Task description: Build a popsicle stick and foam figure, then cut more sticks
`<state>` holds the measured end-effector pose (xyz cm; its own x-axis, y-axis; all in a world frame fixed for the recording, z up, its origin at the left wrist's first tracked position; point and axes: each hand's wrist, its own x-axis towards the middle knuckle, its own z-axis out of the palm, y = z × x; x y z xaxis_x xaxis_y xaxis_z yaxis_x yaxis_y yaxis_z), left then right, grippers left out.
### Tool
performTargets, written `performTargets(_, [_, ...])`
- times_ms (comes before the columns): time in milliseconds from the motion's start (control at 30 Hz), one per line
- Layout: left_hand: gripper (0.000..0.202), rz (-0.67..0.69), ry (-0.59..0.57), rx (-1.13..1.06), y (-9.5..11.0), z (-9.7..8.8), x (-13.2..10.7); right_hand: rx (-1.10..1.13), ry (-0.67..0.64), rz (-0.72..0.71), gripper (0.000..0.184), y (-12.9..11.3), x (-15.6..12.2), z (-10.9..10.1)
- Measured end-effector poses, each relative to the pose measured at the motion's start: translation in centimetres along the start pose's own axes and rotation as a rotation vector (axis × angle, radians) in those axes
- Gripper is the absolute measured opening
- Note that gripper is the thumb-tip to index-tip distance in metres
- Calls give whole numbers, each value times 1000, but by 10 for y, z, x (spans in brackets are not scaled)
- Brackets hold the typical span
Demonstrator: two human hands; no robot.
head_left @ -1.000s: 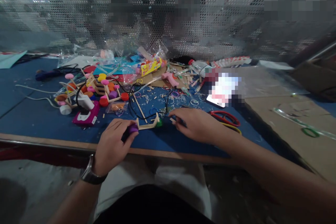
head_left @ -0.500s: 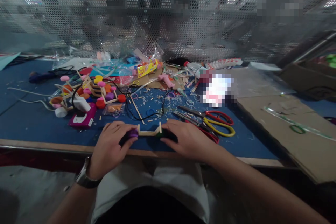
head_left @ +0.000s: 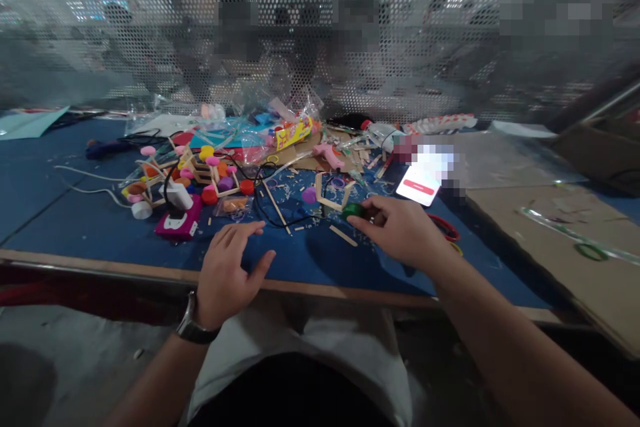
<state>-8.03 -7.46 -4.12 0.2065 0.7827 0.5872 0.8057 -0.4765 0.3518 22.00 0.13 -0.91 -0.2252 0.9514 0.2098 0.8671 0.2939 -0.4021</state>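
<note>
My right hand [head_left: 403, 227] grips a small wooden-stick frame [head_left: 331, 204] by the green disc [head_left: 353, 211] at its right end, holding it over the blue table. A purple disc [head_left: 309, 195] is fixed at the frame's other end. Nothing is in my left hand [head_left: 227, 270], which hovers near the table's front edge with its thumb and fingers apart. Scissors with red handles [head_left: 446, 227] lie partly hidden behind my right hand. Just below the frame is a loose wooden stick [head_left: 343, 235].
Several stick-and-disc pieces [head_left: 197, 170] crowd the left side beside a purple power socket [head_left: 177, 217] with a white charger. Farther back are a pink glue gun [head_left: 329, 155], a yellow packet [head_left: 295, 133] and scraps. A lit phone [head_left: 423, 180] and cardboard [head_left: 520, 240] lie to the right.
My left hand has let go of the purple end of the frame. My right hand has carried the frame away to the right and farther back. The view has shifted slightly.
</note>
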Motion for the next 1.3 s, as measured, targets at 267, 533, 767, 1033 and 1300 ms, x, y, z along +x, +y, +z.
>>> performTargets(267, [26,41,-50,108,2,4,-2,-221,-164,-60,23,-10,32,13])
performTargets(533, [24,38,-52,225,-25,-20,26,-255,-206,-98,30,-10,37,15])
performTargets(767, [17,50,-84,379,-57,-21,54,-177,-76,-122,44,3,12,8])
performTargets(1033, [17,378,163,155,-14,-38,59,161,137,-248,31,-3,-14,-17])
performTargets(1300, [25,805,-23,-37,14,-18,101,743,-83,-376,43,-38,4,-20])
